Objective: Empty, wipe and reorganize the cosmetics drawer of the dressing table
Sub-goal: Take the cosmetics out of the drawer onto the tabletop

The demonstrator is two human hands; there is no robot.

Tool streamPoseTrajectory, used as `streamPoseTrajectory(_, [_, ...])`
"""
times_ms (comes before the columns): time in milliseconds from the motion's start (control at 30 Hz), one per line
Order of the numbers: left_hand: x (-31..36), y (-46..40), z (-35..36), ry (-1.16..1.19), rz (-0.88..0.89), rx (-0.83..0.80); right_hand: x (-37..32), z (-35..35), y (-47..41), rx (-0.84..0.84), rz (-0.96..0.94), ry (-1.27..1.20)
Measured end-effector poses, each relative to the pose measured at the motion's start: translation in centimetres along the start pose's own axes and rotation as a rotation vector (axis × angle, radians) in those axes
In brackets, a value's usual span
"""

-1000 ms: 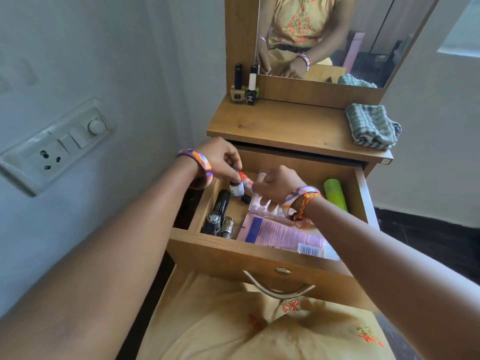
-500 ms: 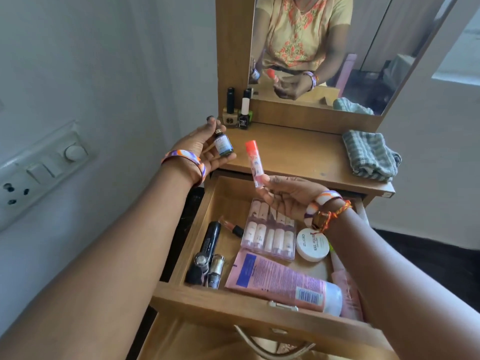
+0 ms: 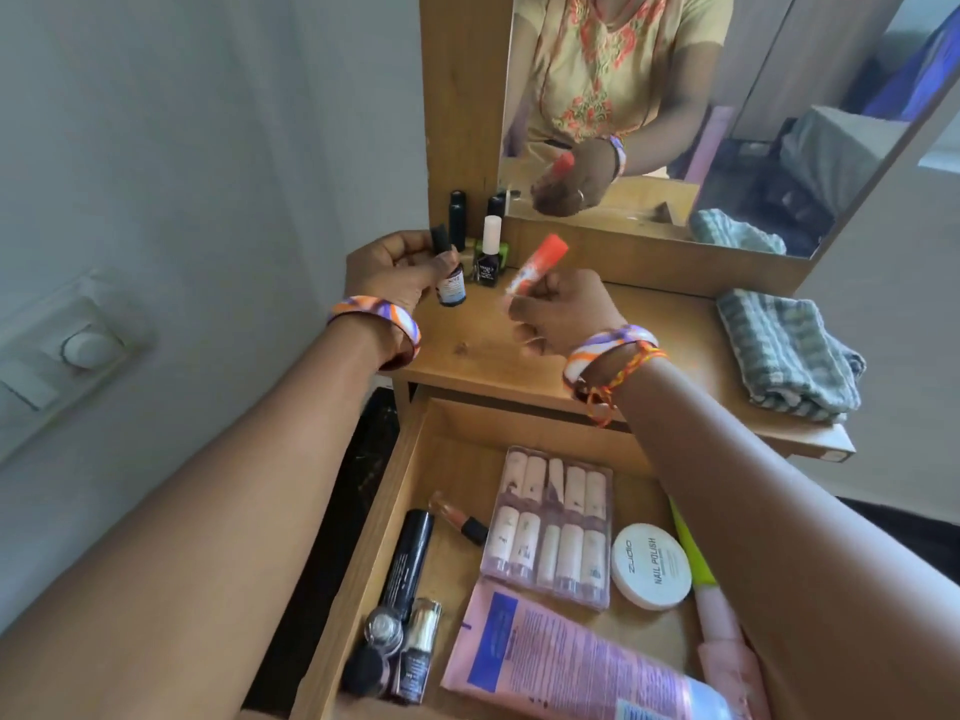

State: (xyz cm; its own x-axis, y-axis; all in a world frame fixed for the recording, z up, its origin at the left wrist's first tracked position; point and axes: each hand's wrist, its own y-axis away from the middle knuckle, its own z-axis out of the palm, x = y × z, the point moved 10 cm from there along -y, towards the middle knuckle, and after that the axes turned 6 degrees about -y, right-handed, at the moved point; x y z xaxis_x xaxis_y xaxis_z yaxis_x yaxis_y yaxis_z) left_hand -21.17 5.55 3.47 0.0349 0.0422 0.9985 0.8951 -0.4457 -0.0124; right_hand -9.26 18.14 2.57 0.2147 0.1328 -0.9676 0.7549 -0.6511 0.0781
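Below both hands, open drawer (image 3: 415, 491) of the dressing table, holding a pink tube (image 3: 561, 662) at the near edge, a clear pack of small bottles (image 3: 550, 522), a white nail-polish jar (image 3: 652, 566) under the right forearm, a black tube (image 3: 410, 558) under the left forearm. Beyond the hands, wooden tabletop (image 3: 660, 324); far right of the right hand, folded striped cloth (image 3: 784, 350). Left hand (image 3: 389, 272) curled round a small dark bottle (image 3: 449, 285), upright, base on or just over the tabletop, cannot tell which. Just past it, standing nail-polish bottles (image 3: 488, 257). Right hand (image 3: 561, 309) pinching an orange-capped tube (image 3: 535, 262), tilted, cap up.
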Motion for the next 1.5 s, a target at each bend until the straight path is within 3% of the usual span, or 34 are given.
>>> streamPoseTrajectory(67, [0.1,-0.6,0.4,-0.068,0.033,0.006,-0.5,0.3,-1.4,0.048,-0.064,0.247])
streamPoseTrajectory(167, [0.3,-1.1,0.5,-0.212,0.070,0.061,-1.0,1.5,-2.5,0.052,-0.145,0.396])
streamPoseTrajectory(633, [-0.1,-1.6,0.9,-0.350,0.057,0.062,-0.9,2.0,-4.1,0.151,-0.171,0.385])
streamPoseTrajectory(833, [0.4,1.0,-0.9,-0.407,0.062,0.156,-0.7,0.8,-2.6,0.195,-0.171,0.347])
streamPoseTrajectory(900, [0.8,2.3,-0.3,-0.447,0.087,0.037,-2.2,0.7,0.3,0.235,-0.350,0.402])
streamPoseTrajectory(1000, [0.5,4.8,1.3,-0.617,0.012,-0.324,-3.2,2.4,5.9,0.142,-0.605,0.517])
streamPoseTrajectory(1100, [-1.6,7.8,2.3,-0.935,-0.069,-0.662,-0.1,4.3,9.4,-0.056,-0.577,0.605])
streamPoseTrajectory(1167, [-3.4,9.4,2.7,-1.129,-0.101,-0.791,2.3,6.2,11.2,-0.230,-0.539,0.670])
streamPoseTrajectory(1300, [-5.5,11.5,2.6,-1.434,-0.047,-0.849,5.8,10.3,13.7,-0.536,-0.492,0.866])
streamPoseTrajectory(1433, [-6.8,13.1,1.4,-1.488,-0.077,-0.907,7.1,12.0,14.6,-0.583,-0.398,0.895])
streamPoseTrajectory(1500, [-6.7,13.4,0.6,-1.503,-0.083,-0.904,7.0,12.8,15.5,-0.588,-0.453,0.990])
